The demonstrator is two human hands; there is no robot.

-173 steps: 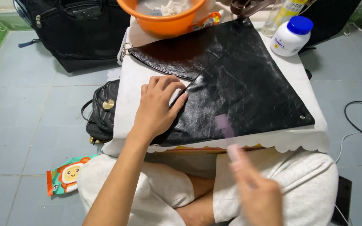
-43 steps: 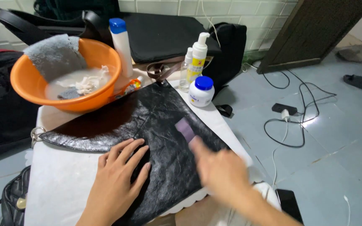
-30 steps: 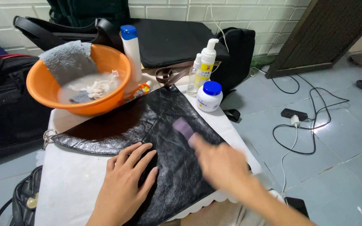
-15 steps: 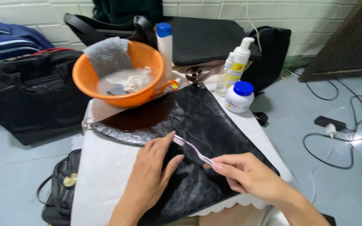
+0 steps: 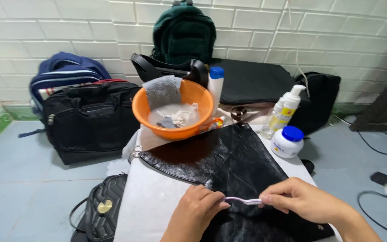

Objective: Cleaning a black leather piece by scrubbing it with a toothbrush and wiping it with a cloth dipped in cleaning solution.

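Head view: both hands pinch a pale toothbrush.

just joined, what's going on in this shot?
A person sits at a small white table with a flat black leather bag laid across it. The right hand holds a thin pink toothbrush by its handle; the left hand rests on the bag and pinches the brush's head end. Behind the bag stand an orange basin with a grey cloth over its rim, a pump bottle and a blue-lidded jar.
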